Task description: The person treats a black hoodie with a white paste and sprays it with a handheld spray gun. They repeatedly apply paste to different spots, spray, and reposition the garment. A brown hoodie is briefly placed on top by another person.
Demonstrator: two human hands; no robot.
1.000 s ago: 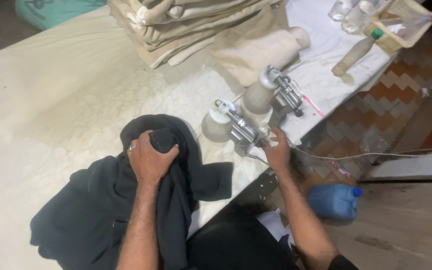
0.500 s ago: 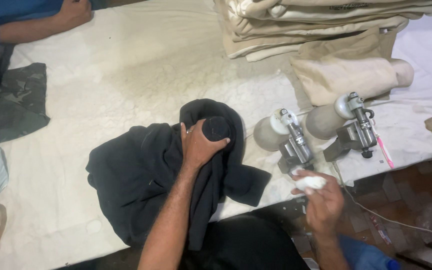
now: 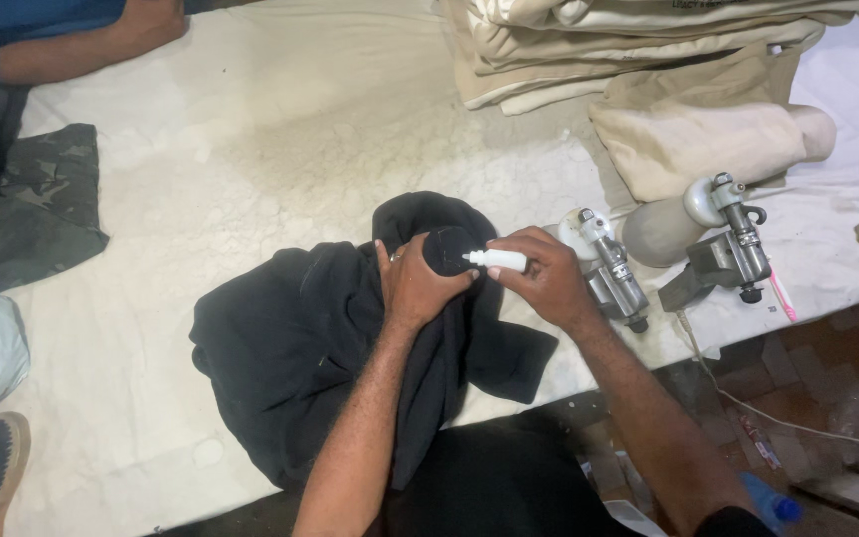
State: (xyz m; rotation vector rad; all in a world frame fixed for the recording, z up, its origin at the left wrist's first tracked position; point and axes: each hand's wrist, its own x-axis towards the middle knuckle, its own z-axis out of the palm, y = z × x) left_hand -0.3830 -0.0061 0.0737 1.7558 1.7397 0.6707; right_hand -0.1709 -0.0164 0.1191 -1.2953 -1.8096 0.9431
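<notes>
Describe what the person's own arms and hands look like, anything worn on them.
Both forearms are bare, with no sleeves or gloves showing. The left hand wears a ring on one finger; the right hand shows no ring or watch. A dark sleeve edge appears only near the right upper arm at the picture's bottom edge.

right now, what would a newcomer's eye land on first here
The black garment bunched mid-table on the pale cloth-covered table, with the left hand gripping a stretched bulge of it while the right hand aims a small white squeeze bottle at that spot. Right of them stand two metal spotting guns, and folded beige garments are stacked at the top.
</notes>
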